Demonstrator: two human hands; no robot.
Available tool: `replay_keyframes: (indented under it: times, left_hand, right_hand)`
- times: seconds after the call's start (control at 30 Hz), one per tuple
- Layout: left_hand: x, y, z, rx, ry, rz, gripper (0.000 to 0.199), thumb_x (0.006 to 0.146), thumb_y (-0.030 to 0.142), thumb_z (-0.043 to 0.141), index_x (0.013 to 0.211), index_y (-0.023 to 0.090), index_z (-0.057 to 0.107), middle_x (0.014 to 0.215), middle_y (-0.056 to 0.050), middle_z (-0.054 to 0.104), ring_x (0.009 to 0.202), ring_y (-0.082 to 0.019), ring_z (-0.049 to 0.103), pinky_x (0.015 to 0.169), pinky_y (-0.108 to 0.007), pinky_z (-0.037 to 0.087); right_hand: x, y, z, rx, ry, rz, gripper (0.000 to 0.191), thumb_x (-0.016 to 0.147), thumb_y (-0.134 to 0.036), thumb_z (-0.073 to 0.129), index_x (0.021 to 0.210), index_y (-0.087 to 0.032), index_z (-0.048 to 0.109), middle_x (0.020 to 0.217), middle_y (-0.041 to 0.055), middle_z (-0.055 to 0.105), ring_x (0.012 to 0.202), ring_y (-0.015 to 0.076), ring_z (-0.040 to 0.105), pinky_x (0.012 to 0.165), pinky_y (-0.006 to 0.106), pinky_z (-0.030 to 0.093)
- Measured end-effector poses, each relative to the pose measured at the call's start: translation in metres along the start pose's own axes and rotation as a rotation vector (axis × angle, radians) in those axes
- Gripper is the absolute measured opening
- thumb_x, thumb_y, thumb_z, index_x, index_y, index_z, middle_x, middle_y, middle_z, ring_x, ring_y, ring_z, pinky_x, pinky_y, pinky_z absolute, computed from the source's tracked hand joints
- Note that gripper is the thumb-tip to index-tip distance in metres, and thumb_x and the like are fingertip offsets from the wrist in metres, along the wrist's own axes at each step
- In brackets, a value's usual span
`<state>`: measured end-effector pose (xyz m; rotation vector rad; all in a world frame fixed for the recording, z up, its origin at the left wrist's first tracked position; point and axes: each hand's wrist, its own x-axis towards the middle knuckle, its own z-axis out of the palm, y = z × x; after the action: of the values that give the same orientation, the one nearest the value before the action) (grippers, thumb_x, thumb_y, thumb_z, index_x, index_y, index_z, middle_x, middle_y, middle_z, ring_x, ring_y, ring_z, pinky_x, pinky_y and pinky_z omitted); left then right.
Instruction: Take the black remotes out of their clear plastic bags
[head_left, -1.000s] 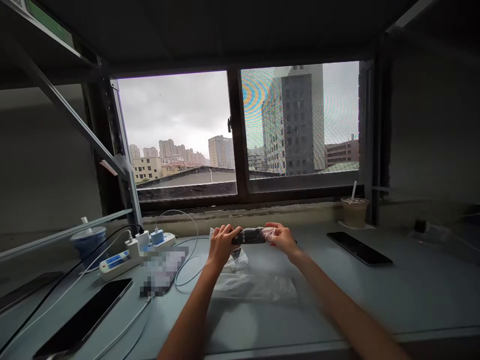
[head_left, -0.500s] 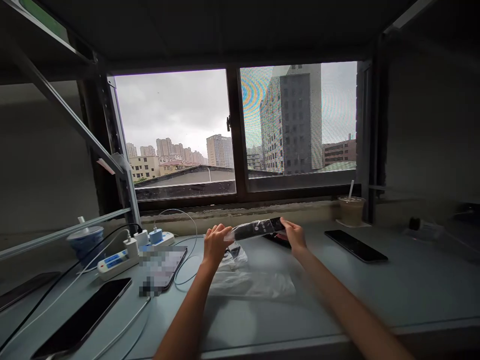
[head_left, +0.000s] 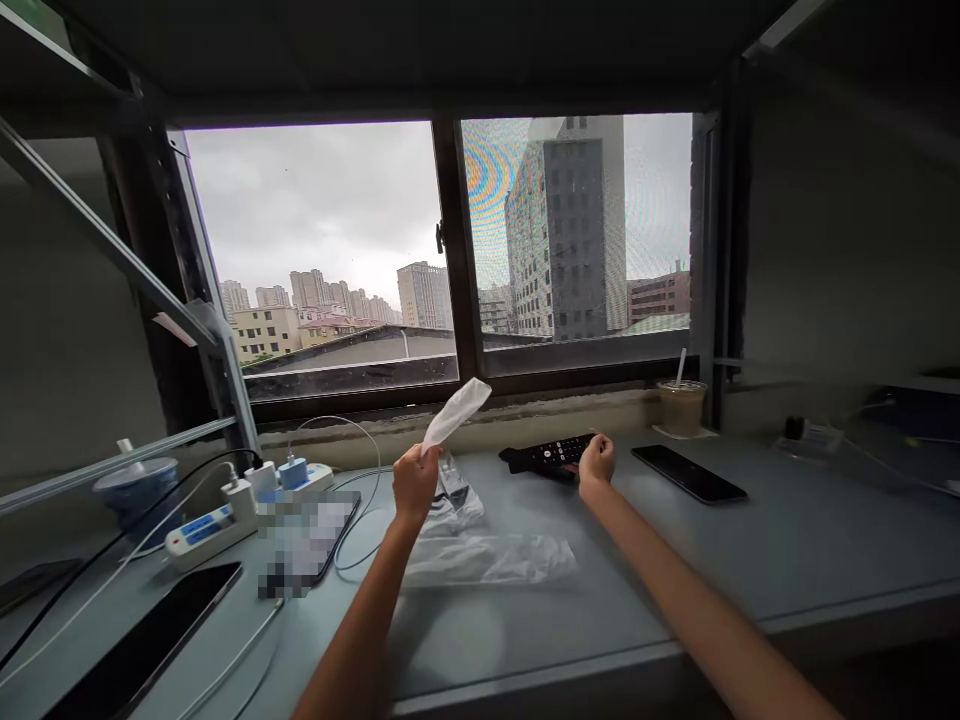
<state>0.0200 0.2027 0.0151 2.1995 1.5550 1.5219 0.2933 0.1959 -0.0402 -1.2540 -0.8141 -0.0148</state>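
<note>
My left hand (head_left: pixel 415 485) is closed on the lower end of a thin translucent plastic sleeve (head_left: pixel 457 410), which sticks up and to the right with nothing visible inside. My right hand (head_left: pixel 597 462) is closed around one end of a black remote control (head_left: pixel 555 453) with rows of light-marked buttons. Under the remote, another dark object (head_left: pixel 553 474) partly shows; its kind is hard to make out. Near my left hand lie a crumpled clear bag with dark print (head_left: pixel 459 500) and a flat clear plastic bag (head_left: pixel 510 560) on the table.
A phone (head_left: pixel 688 473) lies at right, below a lidded drink cup (head_left: pixel 681 405). On the left are a power strip (head_left: pixel 202 538) with chargers and cables, a phone with a blurred screen (head_left: pixel 330 540), a dark phone (head_left: pixel 150 640) and a blue cup (head_left: pixel 139 490). Metal shelf posts (head_left: pixel 232 385) flank the window.
The remote control has come out of the plastic sleeve and moved lower beside the dark object. The emptied sleeve now points upward in my left hand. The view has shifted slightly.
</note>
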Motion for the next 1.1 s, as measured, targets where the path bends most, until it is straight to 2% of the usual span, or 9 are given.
replay_keyframes:
  times: [0.17, 0.23, 0.37, 0.5, 0.63, 0.7, 0.8, 0.9, 1.1]
  left_hand:
    - [-0.003, 0.012, 0.005, -0.187, -0.095, 0.208, 0.061, 0.066, 0.007, 0.037, 0.124, 0.018, 0.050, 0.102, -0.006, 0.065, 0.083, -0.016, 0.057, 0.070, -0.025, 0.042]
    - [-0.006, 0.017, 0.006, -0.176, -0.213, 0.310, 0.063, 0.058, 0.003, 0.037, 0.114, 0.019, 0.059, 0.092, -0.004, 0.068, 0.080, -0.016, 0.057, 0.074, -0.026, 0.041]
    - [-0.015, 0.029, 0.004, -0.031, -0.425, 0.375, 0.035, 0.058, 0.006, 0.043, 0.075, 0.021, 0.069, 0.069, -0.002, 0.066, 0.069, -0.017, 0.057, 0.069, -0.027, 0.039]
    - [-0.023, 0.042, -0.003, 0.006, -0.524, 0.432, 0.020, 0.067, 0.020, 0.050, 0.077, 0.022, 0.066, 0.070, -0.001, 0.065, 0.069, -0.017, 0.057, 0.068, -0.027, 0.037]
    - [-0.026, 0.050, -0.010, -0.054, -0.673, 0.423, 0.024, 0.071, 0.037, 0.053, 0.089, 0.025, 0.062, 0.075, 0.002, 0.064, 0.073, -0.017, 0.057, 0.070, -0.026, 0.035]
    - [-0.026, 0.049, -0.010, -0.082, -0.723, 0.407, 0.030, 0.075, 0.049, 0.047, 0.077, 0.023, 0.061, 0.066, 0.002, 0.059, 0.065, -0.016, 0.053, 0.064, -0.025, 0.033]
    - [-0.024, 0.044, -0.005, -0.076, -0.693, 0.308, 0.053, 0.081, 0.058, 0.027, 0.047, 0.019, 0.042, 0.047, 0.002, 0.037, 0.048, -0.012, 0.035, 0.052, -0.025, 0.023]
    - [-0.023, 0.040, 0.002, 0.004, -0.598, 0.254, 0.054, 0.076, 0.060, 0.035, 0.042, 0.019, 0.026, 0.044, 0.004, 0.024, 0.046, -0.010, 0.025, 0.049, -0.027, 0.017]
    - [-0.021, 0.038, 0.000, -0.023, -0.603, 0.210, 0.040, 0.066, 0.055, 0.054, 0.051, 0.018, 0.048, 0.052, 0.003, 0.049, 0.053, -0.011, 0.042, 0.051, -0.024, 0.026]
  right_hand:
    - [-0.012, -0.009, 0.010, 0.053, 0.014, 0.189, 0.046, 0.081, -0.036, 0.021, 0.107, -0.019, 0.054, 0.084, 0.0085, 0.061, 0.058, 0.0159, 0.057, 0.041, 0.026, 0.046]
    - [-0.016, -0.015, 0.014, 0.063, -0.027, 0.200, 0.043, 0.079, -0.032, 0.024, 0.108, -0.019, 0.054, 0.090, 0.0085, 0.062, 0.063, 0.0152, 0.060, 0.042, 0.025, 0.046]
    - [-0.022, -0.025, 0.017, 0.051, -0.134, 0.181, 0.044, 0.076, -0.024, 0.025, 0.107, -0.019, 0.056, 0.096, 0.0074, 0.062, 0.067, 0.0134, 0.062, 0.043, 0.022, 0.046]
    - [-0.026, -0.033, 0.015, -0.030, -0.304, 0.115, 0.033, 0.068, -0.020, 0.042, 0.091, -0.018, 0.065, 0.088, 0.0067, 0.065, 0.071, 0.0162, 0.063, 0.052, 0.025, 0.050]
    - [-0.030, -0.040, 0.007, -0.155, -0.479, -0.002, 0.022, 0.055, -0.014, 0.061, 0.073, -0.021, 0.070, 0.082, 0.0031, 0.068, 0.086, 0.0198, 0.062, 0.078, 0.031, 0.048]
    - [-0.031, -0.042, 0.003, -0.231, -0.542, -0.030, 0.019, 0.054, -0.016, 0.065, 0.072, -0.021, 0.070, 0.084, 0.0033, 0.068, 0.091, 0.0213, 0.060, 0.084, 0.033, 0.045]
    - [-0.033, -0.045, -0.003, -0.360, -0.606, -0.027, 0.019, 0.056, -0.021, 0.069, 0.075, -0.021, 0.071, 0.093, 0.0055, 0.067, 0.094, 0.0237, 0.059, 0.082, 0.034, 0.044]
    - [-0.036, -0.050, -0.006, -0.478, -0.656, -0.023, 0.017, 0.058, -0.024, 0.070, 0.074, -0.024, 0.072, 0.096, 0.0049, 0.067, 0.094, 0.0252, 0.059, 0.078, 0.033, 0.043]
    - [-0.040, -0.062, -0.009, -0.642, -0.678, -0.039, 0.015, 0.060, -0.032, 0.070, 0.074, -0.026, 0.071, 0.090, 0.0023, 0.068, 0.091, 0.0243, 0.060, 0.074, 0.031, 0.040]
